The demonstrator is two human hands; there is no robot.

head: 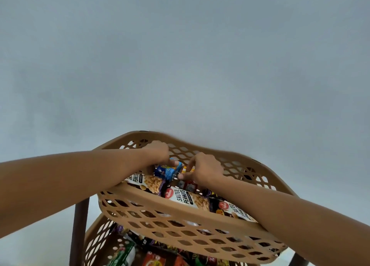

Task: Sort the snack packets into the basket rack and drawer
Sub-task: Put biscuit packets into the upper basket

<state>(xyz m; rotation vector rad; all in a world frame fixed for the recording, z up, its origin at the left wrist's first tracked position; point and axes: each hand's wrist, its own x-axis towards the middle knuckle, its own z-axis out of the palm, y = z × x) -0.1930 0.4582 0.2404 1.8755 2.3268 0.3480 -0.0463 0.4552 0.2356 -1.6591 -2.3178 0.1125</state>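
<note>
Inside the top basket [180, 209], both hands [160, 152] [206, 170] pinch a blue packet [168, 171].

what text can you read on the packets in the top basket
"SALTED PEANUTS" on the left packet
"SALTED PEANUTS", with a red logo too blurred to read, on the middle packet
"SALTED", partly hidden, on the right packet
Blue packet held by both hands: print too blurred
Lower basket packets: unreadable

Plain pale grey wall [180, 55] (bare, evenly lit) filling the upper view.
</note>
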